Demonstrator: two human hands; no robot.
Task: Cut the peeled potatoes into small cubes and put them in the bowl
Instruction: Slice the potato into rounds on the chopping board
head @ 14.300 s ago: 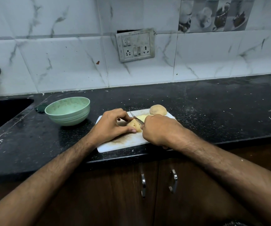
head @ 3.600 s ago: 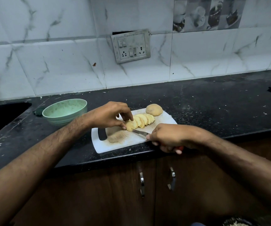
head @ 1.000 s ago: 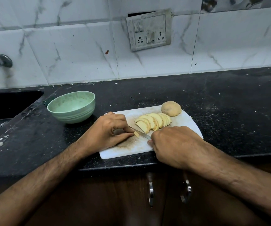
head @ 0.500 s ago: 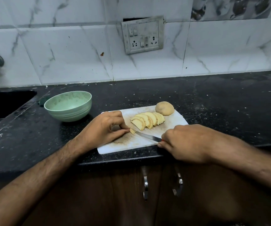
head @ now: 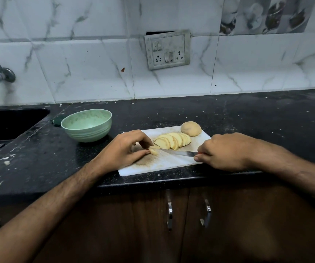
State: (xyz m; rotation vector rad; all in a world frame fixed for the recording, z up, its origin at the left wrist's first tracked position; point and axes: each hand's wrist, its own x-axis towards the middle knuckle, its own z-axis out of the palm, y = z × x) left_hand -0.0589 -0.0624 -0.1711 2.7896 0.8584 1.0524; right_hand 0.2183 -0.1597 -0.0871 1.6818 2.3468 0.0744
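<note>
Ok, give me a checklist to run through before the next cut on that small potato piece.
1. Left hand pins the small potato piece with thumb and fingertip: ok.
2. Right hand grips the knife by its handle: ok.
3. Fingertips clear of the blade: not ok, the tip lies right beside them.
4. Cutting board fully on the counter: ok, though its near edge sits close to the counter edge.
5. Slices and whole potato out of the blade's path: ok, both lie behind it.
6. Bowl upright for the cubes: ok, it stands left of the board.
</note>
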